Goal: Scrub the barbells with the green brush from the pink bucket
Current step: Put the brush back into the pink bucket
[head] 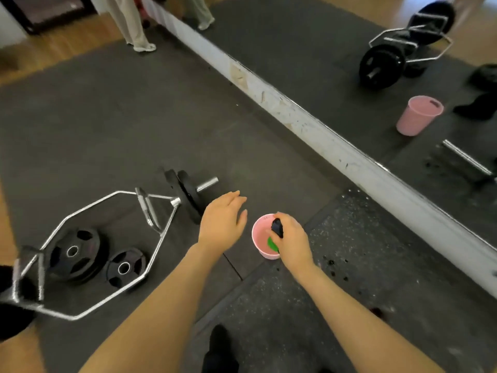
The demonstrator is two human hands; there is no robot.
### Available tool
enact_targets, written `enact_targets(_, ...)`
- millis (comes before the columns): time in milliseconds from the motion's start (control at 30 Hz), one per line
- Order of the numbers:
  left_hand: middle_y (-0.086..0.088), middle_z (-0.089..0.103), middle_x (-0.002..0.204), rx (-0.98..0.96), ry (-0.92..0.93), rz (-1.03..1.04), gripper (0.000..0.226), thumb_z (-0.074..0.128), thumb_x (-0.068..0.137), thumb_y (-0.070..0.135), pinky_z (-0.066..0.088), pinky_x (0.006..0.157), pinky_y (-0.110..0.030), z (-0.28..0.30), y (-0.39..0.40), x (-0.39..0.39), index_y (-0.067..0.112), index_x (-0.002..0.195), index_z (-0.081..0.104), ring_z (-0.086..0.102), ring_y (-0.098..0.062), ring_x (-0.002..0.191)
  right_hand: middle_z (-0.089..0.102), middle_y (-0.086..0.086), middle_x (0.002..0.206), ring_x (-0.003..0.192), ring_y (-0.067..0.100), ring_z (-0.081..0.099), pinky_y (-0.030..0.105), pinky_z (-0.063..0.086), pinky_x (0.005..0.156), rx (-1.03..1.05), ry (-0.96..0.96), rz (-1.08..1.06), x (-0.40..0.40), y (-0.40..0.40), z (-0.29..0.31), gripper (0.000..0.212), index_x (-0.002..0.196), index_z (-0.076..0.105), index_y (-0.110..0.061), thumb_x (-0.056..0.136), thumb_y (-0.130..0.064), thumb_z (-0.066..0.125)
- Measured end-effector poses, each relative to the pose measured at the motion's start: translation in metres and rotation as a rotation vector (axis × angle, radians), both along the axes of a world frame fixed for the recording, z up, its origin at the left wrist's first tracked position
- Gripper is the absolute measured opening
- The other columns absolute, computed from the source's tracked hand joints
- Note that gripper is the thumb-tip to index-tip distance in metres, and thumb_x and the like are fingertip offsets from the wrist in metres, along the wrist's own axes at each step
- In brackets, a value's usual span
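Gripping the black handle of the green brush (272,243) inside the pink bucket (258,238), the right hand (291,239) has its fingers clamped for lifting out, while the left hand (222,222), fingers straight and apart, hovers just beside the bucket toward the hex barbell (107,238).

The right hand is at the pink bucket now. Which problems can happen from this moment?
1. The right hand grips a dark object over the pink bucket, beside the green brush. Lifting carelessly might tip the bucket, since the left hand hovers open and does not steady it.
2. Loose weight plates lie inside the barbell frame; stepping toward it could mean tripping.
3. Dark spots mark the mat; they may be wet and slippery.
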State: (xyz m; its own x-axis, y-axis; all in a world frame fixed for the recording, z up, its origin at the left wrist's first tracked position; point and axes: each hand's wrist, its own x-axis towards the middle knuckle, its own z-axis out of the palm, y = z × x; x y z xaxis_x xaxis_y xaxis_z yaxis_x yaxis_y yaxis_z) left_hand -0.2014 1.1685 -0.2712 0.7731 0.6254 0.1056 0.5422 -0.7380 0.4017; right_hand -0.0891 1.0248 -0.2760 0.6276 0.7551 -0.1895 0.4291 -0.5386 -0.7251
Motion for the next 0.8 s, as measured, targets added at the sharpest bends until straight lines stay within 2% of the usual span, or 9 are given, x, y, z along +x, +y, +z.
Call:
enact_targets(133, -0.011, 0.057, 0.134, 0.003, 0.017, -0.152, 0.034, 0.061, 0.09, 0.022, 0.038, 0.105, -0.039, -0.003, 0.051, 0.02, 0.01, 0.122, 0.064, 0.052, -0.028, 0.126, 0.048, 0.01, 0.142, 0.136, 0.026, 0.039, 0.026, 0.028, 0.109, -0.059, -0.151, -0.063, 0.004, 0.031, -0.004, 0.049, 0.137, 0.048, -0.005, 0.091, -0.013, 0.063)
enact_targets(200, -0.011, 0.058, 0.133, 0.006, 0.007, -0.212, 0.034, 0.06, 0.09, 0.022, 0.038, 0.104, -0.04, -0.004, 0.066, 0.031, 0.009, 0.121, 0.064, 0.052, -0.029, 0.125, 0.041, 0.008, 0.149, 0.143, 0.025, 0.029, 0.028, 0.022, 0.113, -0.072, -0.205, -0.095, 0.008, 0.04, -0.007, 0.05, 0.139, 0.047, -0.007, 0.092, -0.014, 0.061)
enact_targets(333, -0.013, 0.059, 0.131, -0.014, 0.011, -0.315, 0.038, 0.055, 0.087, 0.025, 0.04, 0.103, -0.042, -0.012, 0.082, 0.059, 0.007, 0.12, 0.065, 0.054, -0.03, 0.123, 0.04, 0.005, 0.15, 0.143, 0.023, 0.028, 0.032, 0.031, 0.11, -0.083, -0.274, -0.186, 0.02, 0.053, -0.015, 0.047, 0.136, 0.051, -0.008, 0.092, -0.016, 0.063)
enact_targets(633, -0.011, 0.054, 0.137, -0.018, 0.072, -0.438, 0.049, 0.045, 0.09, 0.035, 0.036, 0.108, -0.042, -0.039, 0.11, 0.128, 0.01, 0.129, 0.059, 0.048, -0.028, 0.129, 0.045, 0.007, 0.144, 0.138, 0.025, 0.034, 0.033, 0.031, 0.11, -0.105, -0.217, -0.299, 0.062, 0.081, -0.05, 0.046, 0.134, 0.052, -0.006, 0.092, -0.024, 0.063)
enact_targets(800, -0.012, 0.052, 0.14, -0.041, 0.078, -0.475, 0.049, 0.045, 0.09, 0.037, 0.038, 0.107, -0.047, -0.06, 0.13, 0.163, 0.013, 0.132, 0.057, 0.046, -0.029, 0.131, 0.046, 0.01, 0.144, 0.137, 0.028, 0.034, 0.036, 0.032, 0.108, -0.132, -0.187, -0.33, 0.086, 0.094, -0.074, 0.044, 0.133, 0.052, -0.005, 0.094, -0.023, 0.061)
